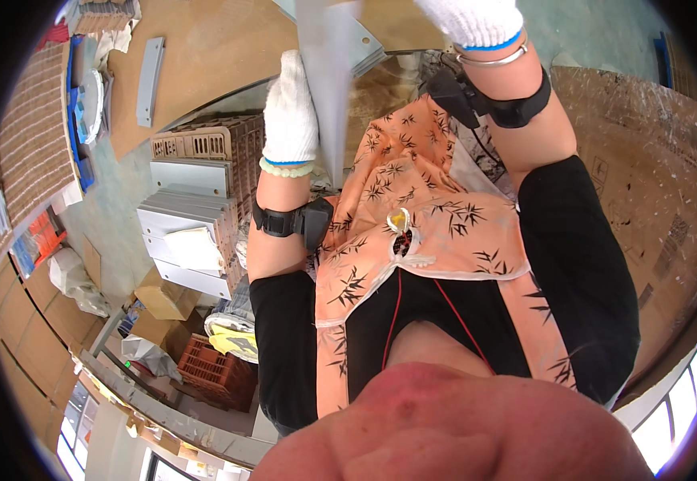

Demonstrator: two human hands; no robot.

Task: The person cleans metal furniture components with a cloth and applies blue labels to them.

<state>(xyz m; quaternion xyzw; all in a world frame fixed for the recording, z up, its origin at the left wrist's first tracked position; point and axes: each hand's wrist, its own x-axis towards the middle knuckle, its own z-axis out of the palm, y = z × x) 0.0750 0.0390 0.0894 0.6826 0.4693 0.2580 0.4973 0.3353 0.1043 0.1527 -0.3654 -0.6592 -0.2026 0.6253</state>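
My left hand (pixel 290 116), in a white knit glove, is held against the side of a long light-grey panel (pixel 328 80). The panel stands nearly edge-on, smeared by motion, and runs off the top of the picture. Its hold seems to be between palm and thumb, though the thumb is hidden. At the top edge is my right hand (pixel 477 22), also in a white glove; its fingers are cut off or out of sight. Behind the panel lies a small stack of grey plates (pixel 356 50) with round holes.
Left of me, grey plates (pixel 184 228) are piled beside a brown plastic crate (pixel 192 144). A single grey strip (pixel 150 82) lies on brown board. Farther down are a cardboard box (pixel 166 295) and a red-brown crate (pixel 214 373). Stained cardboard (pixel 629 160) spreads on the right.
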